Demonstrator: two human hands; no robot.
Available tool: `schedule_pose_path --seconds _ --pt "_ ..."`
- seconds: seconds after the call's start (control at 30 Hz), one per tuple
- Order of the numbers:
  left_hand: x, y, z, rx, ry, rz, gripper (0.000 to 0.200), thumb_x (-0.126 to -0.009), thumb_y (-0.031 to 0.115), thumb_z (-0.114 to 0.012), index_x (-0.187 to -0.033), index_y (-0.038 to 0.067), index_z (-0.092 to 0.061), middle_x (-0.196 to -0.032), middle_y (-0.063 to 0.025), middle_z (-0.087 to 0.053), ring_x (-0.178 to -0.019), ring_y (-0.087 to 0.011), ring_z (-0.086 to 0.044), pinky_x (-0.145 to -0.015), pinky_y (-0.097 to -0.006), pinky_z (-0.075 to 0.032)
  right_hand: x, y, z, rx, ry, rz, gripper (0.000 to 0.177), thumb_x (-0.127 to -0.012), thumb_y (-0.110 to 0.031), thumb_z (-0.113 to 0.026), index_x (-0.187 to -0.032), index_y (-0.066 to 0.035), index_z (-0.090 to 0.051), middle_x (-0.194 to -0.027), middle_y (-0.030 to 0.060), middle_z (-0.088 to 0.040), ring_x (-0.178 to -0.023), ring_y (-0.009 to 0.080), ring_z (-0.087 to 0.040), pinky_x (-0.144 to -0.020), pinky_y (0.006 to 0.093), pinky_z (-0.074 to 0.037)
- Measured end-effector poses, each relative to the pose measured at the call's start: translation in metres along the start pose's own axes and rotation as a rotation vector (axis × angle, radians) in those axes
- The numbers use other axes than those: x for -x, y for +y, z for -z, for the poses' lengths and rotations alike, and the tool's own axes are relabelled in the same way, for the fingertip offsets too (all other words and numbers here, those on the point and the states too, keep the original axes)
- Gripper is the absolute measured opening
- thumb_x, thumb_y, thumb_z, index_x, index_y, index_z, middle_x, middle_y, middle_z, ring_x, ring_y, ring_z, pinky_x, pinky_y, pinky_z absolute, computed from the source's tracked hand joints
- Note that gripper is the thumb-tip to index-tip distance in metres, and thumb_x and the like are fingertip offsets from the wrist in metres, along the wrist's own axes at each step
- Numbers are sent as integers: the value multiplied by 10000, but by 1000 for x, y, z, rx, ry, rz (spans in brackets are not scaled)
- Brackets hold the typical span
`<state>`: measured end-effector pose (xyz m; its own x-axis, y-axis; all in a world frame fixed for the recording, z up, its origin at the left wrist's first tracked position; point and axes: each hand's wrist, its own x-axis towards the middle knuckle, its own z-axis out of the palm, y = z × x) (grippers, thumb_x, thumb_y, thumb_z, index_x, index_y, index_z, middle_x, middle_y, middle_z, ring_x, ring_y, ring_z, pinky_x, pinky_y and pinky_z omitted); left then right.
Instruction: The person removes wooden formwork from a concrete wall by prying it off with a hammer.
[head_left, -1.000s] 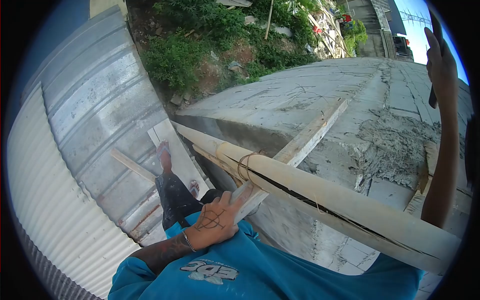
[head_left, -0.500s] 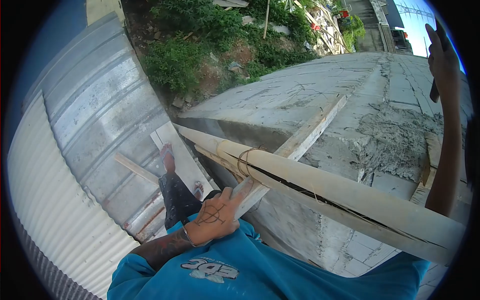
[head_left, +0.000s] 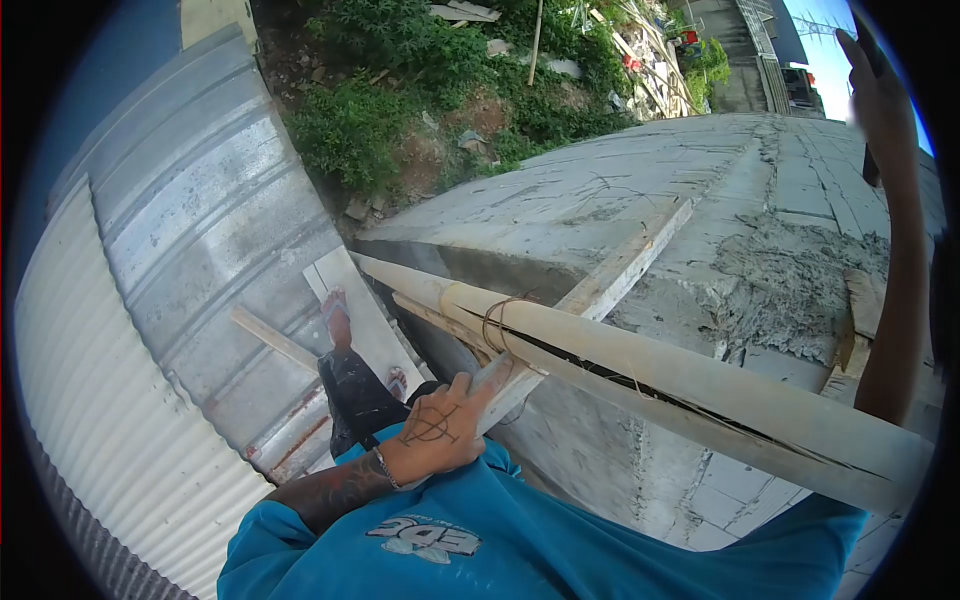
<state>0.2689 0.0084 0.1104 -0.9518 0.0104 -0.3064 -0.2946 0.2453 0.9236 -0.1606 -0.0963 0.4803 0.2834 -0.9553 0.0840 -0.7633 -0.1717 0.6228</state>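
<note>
Left of bottom centre, the left hand (head_left: 438, 432) is closed around the near end of a pale board (head_left: 635, 262), which runs up toward the right and passes beneath a split bamboo pole (head_left: 690, 375). Wire (head_left: 488, 326) loops around the pole near that crossing. At the upper right, the right hand (head_left: 885, 112) grips a long dark object (head_left: 872, 168); the hand hides its middle, and its kind is hard to tell. The right forearm's lower end disappears behind the pole.

Rough mortar (head_left: 800, 290) lies on the grey block surface (head_left: 620, 170), right of centre. At left, two feet rest on a flat panel (head_left: 362, 305), beside a wooden strip (head_left: 275, 338) on metal sheeting (head_left: 200, 230). The dark circular border cuts off the corrugated sheet (head_left: 110, 380) at the left edge.
</note>
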Motion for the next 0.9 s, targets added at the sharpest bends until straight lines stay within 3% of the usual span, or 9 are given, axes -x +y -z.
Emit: schedule_pose_path --seconds 0.1,0.17,0.27,0.37,0.57,0.67,0.7,0.77,0.9 --pt "1 1 1 4 -4 -14 1023 -667 124 -716 -1537 151 -177 -1079 -240 -497 -910 -405 -601 -770 -460 -536 13 -118 -9 -575 235 -1010 308 -985 -284 -538 -734 -108 -518 -504 -36 -415 -397 43 -329 -393 242 -292" --pt "1 -4 -2 24 23 -42 1026 -666 125 -718 -1537 152 -176 -1078 -243 -497 -909 -406 -602 -770 -459 -537 99 -159 -14 -276 -463 -791 247 -922 -184 -579 -835 43 -534 -645 177 -600 -564 297 -585 -572 402 -482" --pt "4 -6 4 8 1 -60 1039 -665 120 -721 -1541 156 -163 -1081 -247 -499 -909 -405 -604 -759 -456 -542 106 -167 -3 -107 -1406 -649 209 -854 -142 -581 -892 62 -613 -818 288 -640 -867 428 -639 -837 479 -490" --pt "1 -3 0 17 15 -50 1054 -661 113 -721 -1545 154 -148 -1077 -247 -501 -897 -403 -607 -746 -454 -545 53 -113 12 -96 -989 -684 212 -882 -195 -606 -856 9 -552 -746 187 -593 -724 347 -593 -723 473 -444" --pt "-1 0 3 -24 -29 -6 1071 -649 162 -698 -1548 152 -116 -1044 -179 -478 -883 -359 -601 -856 -503 -467 -10 -47 21 -99 0 -674 131 -975 -187 -526 -973 -61 -563 -587 -2 -476 -499 47 -422 -453 233 -339" --pt "1 -6 -5 10 -51 -25 1072 -649 163 -696 -1549 154 -113 -1039 -181 -480 -865 -358 -602 -835 -476 -481 93 -140 -17 -363 -136 -1024 262 -941 -206 -563 -757 -20 -562 -563 45 -519 -450 165 -493 -478 312 -417" --pt "-2 -9 -3 15 -42 -28 1072 -650 163 -695 -1550 154 -111 -1038 -181 -481 -858 -357 -603 -825 -467 -486 130 -153 -9 -53 -691 -625 192 -890 -141 -577 -769 7 -560 -625 156 -575 -598 347 -590 -641 416 -495" --pt "11 -7 -1 -6 -78 -34 1072 -650 153 -690 -1550 155 -109 -1035 -182 -480 -851 -356 -604 -812 -459 -493 102 -189 46 28 -1283 -430 156 -854 -122 -582 -857 33 -564 -753 240 -591 -800 441 -595 -790 490 -459" --pt "-1 -4 4 19 -25 -28 1073 -649 149 -688 -1551 156 -107 -1032 -182 -478 -846 -356 -604 -811 -475 -488 44 -85 24 79 -789 -712 199 -883 -209 -585 -892 -10 -599 -668 144 -566 -691 259 -584 -699 405 -449"
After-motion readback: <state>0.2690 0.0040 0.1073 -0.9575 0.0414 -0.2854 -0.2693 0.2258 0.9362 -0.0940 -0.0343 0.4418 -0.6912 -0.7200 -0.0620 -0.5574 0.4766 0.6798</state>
